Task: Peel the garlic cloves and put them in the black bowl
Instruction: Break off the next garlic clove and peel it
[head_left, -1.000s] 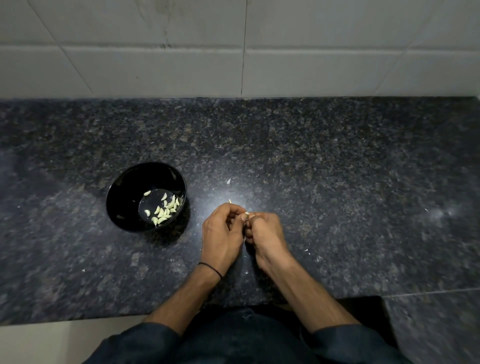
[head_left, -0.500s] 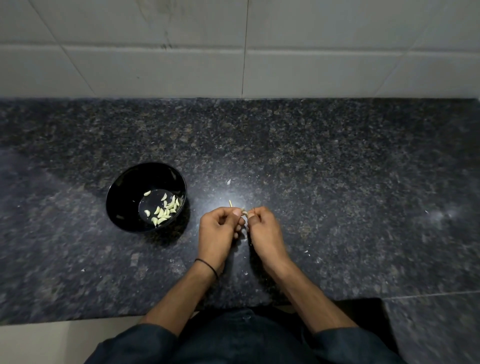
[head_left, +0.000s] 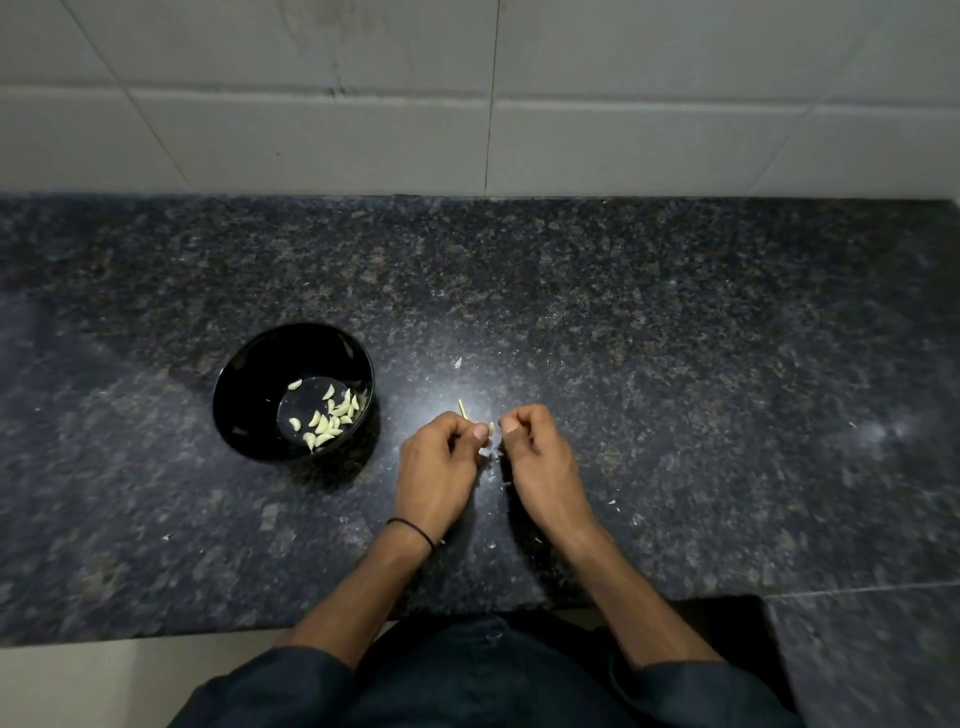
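A dark speckled granite counter (head_left: 675, 322) meets a pale tiled wall (head_left: 675, 145) behind it.

We see a kitchen. A dark granite counter (head_left: 623, 312) meets a white tiled wall (head_left: 363, 104), and garlic (head_left: 327, 415) fills a bowl (head_left: 249, 395).

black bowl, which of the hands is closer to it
Left. The left hand is just right of the black bowl, a small gap apart; the right hand is farther right, beyond the left, both pinching a garlic clove.
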